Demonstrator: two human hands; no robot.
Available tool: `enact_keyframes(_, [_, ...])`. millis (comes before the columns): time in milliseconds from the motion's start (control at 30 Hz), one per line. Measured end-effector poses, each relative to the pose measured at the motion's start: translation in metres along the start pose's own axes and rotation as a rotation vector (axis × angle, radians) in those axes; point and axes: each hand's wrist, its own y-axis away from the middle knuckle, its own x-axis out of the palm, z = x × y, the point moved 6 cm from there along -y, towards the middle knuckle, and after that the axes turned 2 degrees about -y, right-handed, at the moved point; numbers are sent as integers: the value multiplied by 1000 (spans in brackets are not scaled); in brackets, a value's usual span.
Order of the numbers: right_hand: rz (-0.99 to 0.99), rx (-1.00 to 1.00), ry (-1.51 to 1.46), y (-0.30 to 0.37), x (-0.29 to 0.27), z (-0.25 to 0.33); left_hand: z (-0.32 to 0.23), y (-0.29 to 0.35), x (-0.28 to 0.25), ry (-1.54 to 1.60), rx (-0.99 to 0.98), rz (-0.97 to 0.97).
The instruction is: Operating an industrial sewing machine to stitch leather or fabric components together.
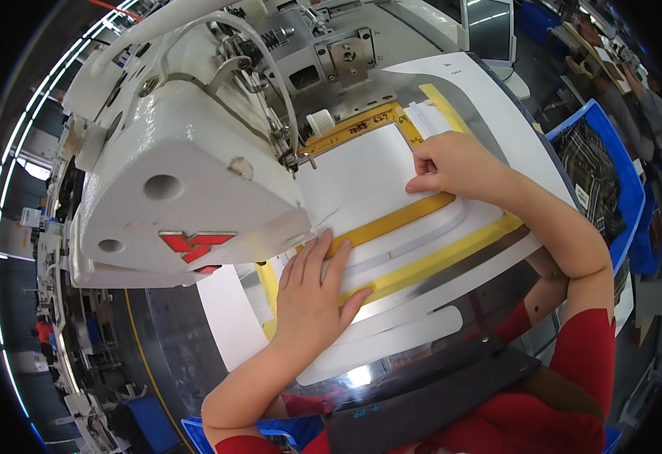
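Observation:
A white panel (361, 170) lies inside a yellow-brown clamp frame (403, 221) on the bed of an industrial sewing machine (195, 159). My left hand (312, 284) rests flat with fingers spread, its fingertips over the front bar of that frame. At the frame's right side, my right hand (463, 168) is closed, with thumb and curled fingers together near the panel's edge. Whatever those fingers pinch, if anything, is hidden. The needle area (301, 159) stands over the panel's left edge. A loose thread trails on the panel near my left fingertips.
Yellow tape (429, 253) borders the plate under the frame. A dark grey cloth piece (429, 397) lies across my lap. To the right, a blue bin (630, 174) holds plaid fabric; another blue bin (195, 431) sits at lower left. A screen (490, 30) stands behind.

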Motion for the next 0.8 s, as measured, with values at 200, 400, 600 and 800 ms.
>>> enact_keyframes(200, [-130,-47,93,0,-8,-4,1,-2,-3,-34,-2,-27])
enact_keyframes(400, [-51,-3,-54,-2,-7,-5,1,-2,-5,-29,13,-68])
enact_keyframes(600, [-340,-358,-279,5,-23,6,-9,7,-24,83,208,-229])
enact_keyframes(800, [-90,-585,266,0,9,24,-11,15,-29,222,381,-316])
